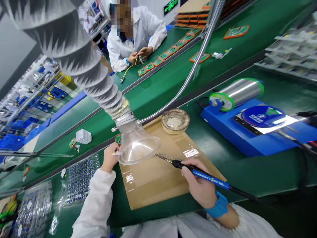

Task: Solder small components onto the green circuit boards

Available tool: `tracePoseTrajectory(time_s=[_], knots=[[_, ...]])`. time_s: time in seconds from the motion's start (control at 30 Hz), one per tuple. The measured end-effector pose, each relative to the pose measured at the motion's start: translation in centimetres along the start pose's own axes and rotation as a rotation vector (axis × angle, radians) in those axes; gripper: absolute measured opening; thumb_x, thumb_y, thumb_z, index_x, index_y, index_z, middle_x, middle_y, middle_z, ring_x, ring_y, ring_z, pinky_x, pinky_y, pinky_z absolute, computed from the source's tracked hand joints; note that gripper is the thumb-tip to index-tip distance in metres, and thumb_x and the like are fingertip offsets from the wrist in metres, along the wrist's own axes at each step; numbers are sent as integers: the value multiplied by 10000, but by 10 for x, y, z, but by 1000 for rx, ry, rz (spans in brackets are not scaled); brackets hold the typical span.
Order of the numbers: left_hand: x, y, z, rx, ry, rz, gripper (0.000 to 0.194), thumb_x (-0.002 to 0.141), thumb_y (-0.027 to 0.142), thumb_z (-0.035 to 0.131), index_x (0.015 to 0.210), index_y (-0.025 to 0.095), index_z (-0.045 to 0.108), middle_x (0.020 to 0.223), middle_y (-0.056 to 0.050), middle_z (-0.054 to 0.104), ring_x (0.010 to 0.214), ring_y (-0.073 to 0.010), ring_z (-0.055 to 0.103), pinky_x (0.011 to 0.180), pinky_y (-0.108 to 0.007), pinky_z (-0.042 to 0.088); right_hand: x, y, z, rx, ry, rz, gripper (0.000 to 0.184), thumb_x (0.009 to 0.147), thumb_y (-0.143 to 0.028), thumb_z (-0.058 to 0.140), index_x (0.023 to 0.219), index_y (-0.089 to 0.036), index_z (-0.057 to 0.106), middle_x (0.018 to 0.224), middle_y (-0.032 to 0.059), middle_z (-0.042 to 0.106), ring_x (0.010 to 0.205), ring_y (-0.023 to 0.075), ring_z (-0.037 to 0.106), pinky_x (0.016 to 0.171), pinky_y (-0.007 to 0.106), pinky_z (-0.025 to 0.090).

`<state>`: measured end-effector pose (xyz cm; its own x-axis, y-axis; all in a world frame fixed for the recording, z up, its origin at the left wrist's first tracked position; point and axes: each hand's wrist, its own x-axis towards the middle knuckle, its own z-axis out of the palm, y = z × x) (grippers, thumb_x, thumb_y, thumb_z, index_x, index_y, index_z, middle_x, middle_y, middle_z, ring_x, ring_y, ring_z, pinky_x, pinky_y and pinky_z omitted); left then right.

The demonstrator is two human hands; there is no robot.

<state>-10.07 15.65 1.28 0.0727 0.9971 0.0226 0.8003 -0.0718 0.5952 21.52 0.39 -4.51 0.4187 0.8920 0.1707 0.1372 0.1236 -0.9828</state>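
My right hand (199, 181) is closed round the blue and black handle of a soldering iron (210, 178) with a forked, tweezer-like metal tip. That tip points left, above a brown cardboard sheet (160, 178). At the sheet's left edge my left hand (111, 158) is closed on a small green circuit board (118, 139) with an orange edge; a white bit shows by the fingers. A clear fume hood (138, 143) on a grey flexible duct (96, 79) partly hides the board and my fingertips. Near the sheet's far corner stands a round, stained pot (175, 121).
On the right sits a blue soldering station (237, 132) with a solder reel (236, 94). Trays of small parts (83, 178) lie left. Across the green belt (153, 94), a co-worker (136, 36) handles something beside a row of boards (170, 51). A metal gooseneck (188, 79) crosses the middle.
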Motion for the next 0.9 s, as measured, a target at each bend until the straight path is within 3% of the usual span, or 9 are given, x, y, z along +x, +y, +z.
tracePoseTrajectory(time_s=[0.13, 0.27, 0.3, 0.4, 0.47, 0.53, 0.6, 0.7, 0.9], knots=[[-67, -13, 22, 177, -148, 246, 300, 840, 268, 656, 565, 192, 564, 627, -26, 571, 605, -148, 530, 604, -248, 353, -3, 4, 2, -27, -3, -26, 203, 928, -425, 628, 902, -226, 659, 796, 34, 685, 717, 197, 693, 670, 331, 583], [-94, 10, 45, 134, -364, 370, 85, 808, 152, 618, 767, 206, 670, 917, -61, 690, 730, -166, 602, 684, -260, 420, -10, -1, 10, -91, -75, -38, 200, 923, -426, 650, 972, -234, 676, 910, 56, 729, 834, 224, 730, 779, 375, 601], [-97, 16, 45, 105, -403, 371, 174, 781, 114, 608, 887, 217, 700, 986, -63, 695, 776, -175, 619, 723, -268, 443, -13, -4, 14, -93, -115, -31, 204, 924, -422, 655, 1013, -240, 679, 960, 62, 742, 872, 230, 739, 808, 382, 604], [-105, 22, 35, -58, -454, 261, 502, 748, 56, 559, 1211, 228, 649, 972, -45, 686, 791, -169, 622, 771, -275, 478, -18, -12, 29, -90, -306, -33, 257, 938, -404, 648, 1152, -261, 663, 1080, 68, 766, 979, 243, 751, 888, 398, 604], [-110, 20, 26, -211, -415, 120, 426, 777, 88, 569, 1182, 197, 640, 885, -26, 665, 743, -147, 598, 740, -259, 482, -19, -15, 38, -131, -452, -87, 289, 950, -384, 620, 1209, -260, 649, 1125, 73, 770, 1014, 253, 751, 908, 412, 605], [-116, 18, 20, -359, -344, -21, 221, 810, 178, 624, 1029, 167, 655, 850, -30, 660, 714, -131, 586, 695, -243, 479, -20, -13, 44, -180, -534, -144, 310, 961, -375, 586, 1236, -245, 645, 1168, 89, 762, 1042, 271, 746, 916, 437, 605], [-121, 21, 19, -479, -322, -152, 199, 841, 302, 666, 971, 151, 658, 801, -29, 659, 623, -112, 570, 604, -230, 463, -21, -9, 45, -219, -544, -182, 325, 973, -385, 559, 1248, -232, 644, 1202, 102, 751, 1068, 287, 738, 920, 456, 605], [-127, 33, 24, -633, -370, -286, 361, 849, 467, 693, 983, 132, 685, 746, -27, 663, 494, -90, 541, 494, -224, 442, -26, -3, 40, -262, -540, -208, 336, 978, -386, 557, 1269, -237, 635, 1201, 100, 750, 1059, 281, 739, 916, 446, 605], [-135, 58, 42, -778, -358, -362, 462, 767, 575, 770, 841, 121, 741, 736, -75, 710, 591, -133, 637, 498, -218, 508, -33, -18, 39, -125, -454, -66, 310, 964, -372, 607, 1254, -263, 595, 1138, 77, 771, 1059, 252, 741, 946, 434, 591]])
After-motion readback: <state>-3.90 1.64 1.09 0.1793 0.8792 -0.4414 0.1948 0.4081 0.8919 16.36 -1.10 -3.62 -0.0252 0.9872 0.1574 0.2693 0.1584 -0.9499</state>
